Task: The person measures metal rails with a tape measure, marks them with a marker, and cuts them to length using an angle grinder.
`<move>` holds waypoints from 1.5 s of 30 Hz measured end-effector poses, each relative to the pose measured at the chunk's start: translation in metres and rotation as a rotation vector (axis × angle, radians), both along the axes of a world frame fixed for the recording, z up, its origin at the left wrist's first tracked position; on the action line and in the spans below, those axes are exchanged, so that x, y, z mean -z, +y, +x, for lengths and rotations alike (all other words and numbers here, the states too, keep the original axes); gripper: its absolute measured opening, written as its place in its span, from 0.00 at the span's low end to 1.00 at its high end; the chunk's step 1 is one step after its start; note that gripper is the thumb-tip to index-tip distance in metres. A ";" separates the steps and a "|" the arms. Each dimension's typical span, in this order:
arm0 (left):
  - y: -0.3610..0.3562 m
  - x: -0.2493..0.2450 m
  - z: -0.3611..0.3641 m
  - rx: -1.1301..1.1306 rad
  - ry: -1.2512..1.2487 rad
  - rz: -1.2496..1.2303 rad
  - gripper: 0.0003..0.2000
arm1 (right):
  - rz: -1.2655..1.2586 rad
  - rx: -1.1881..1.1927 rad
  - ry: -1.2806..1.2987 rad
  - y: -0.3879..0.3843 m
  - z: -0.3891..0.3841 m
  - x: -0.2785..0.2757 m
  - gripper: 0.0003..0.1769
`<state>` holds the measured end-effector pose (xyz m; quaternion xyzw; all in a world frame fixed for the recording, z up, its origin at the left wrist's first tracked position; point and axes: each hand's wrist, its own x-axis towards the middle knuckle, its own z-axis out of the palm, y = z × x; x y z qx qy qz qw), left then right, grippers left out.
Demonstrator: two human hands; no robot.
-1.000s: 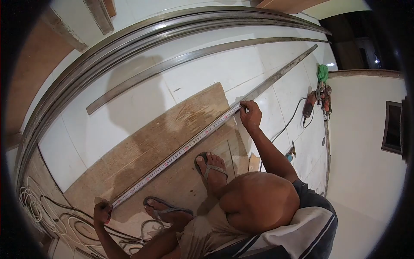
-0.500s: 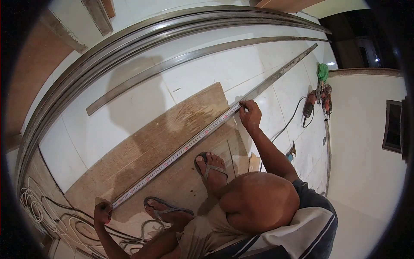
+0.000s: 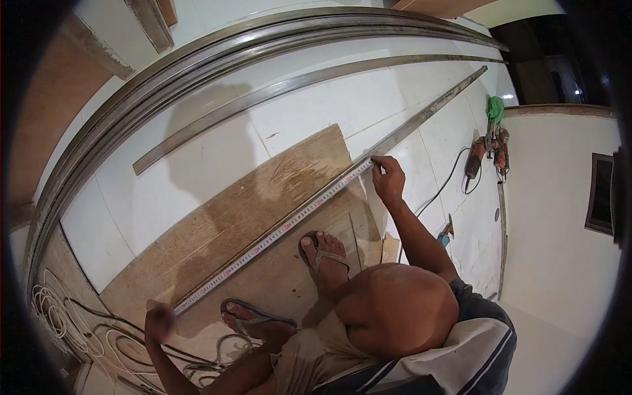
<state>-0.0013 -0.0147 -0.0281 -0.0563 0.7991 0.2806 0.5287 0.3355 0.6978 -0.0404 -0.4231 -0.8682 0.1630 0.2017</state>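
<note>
A tape measure point(image 3: 273, 235) is stretched out along a long metal bar point(image 3: 431, 108) that lies diagonally over a wooden board point(image 3: 230, 217). At the tape's upper right end, my right hand point(image 3: 388, 178) pinches the tape with thumb and fingers against the bar. Down at the lower left end, my left hand point(image 3: 159, 322) is closed at the other end of the tape; a blur hides part of its fingers and what they hold. My sandalled feet rest on the board, just below the tape.
Another metal bar point(image 3: 263, 89) and a bundle of long bars point(image 3: 217, 43) lie beyond the board. Power tools point(image 3: 475, 158) with a cord and a blue-handled tool point(image 3: 446, 235) are on the right. Coiled cables point(image 3: 122, 336) lie at lower left.
My right hand has shifted slightly to the right along the tape and bar. My left hand stays at the lower left end, now blurred.
</note>
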 end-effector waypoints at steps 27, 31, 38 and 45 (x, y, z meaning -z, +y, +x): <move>0.014 -0.009 -0.006 0.068 -0.011 -0.027 0.07 | 0.107 -0.287 -0.352 -0.019 0.020 -0.008 0.21; 0.011 -0.009 -0.004 0.148 0.035 0.007 0.07 | 0.065 -0.251 -0.366 -0.021 0.006 -0.015 0.27; 0.003 -0.001 -0.005 0.057 -0.002 -0.015 0.07 | 0.001 -0.211 -0.461 -0.040 -0.001 -0.021 0.38; 0.019 -0.016 -0.006 0.124 0.028 -0.033 0.09 | 0.060 -0.096 -0.487 -0.040 -0.008 -0.012 0.37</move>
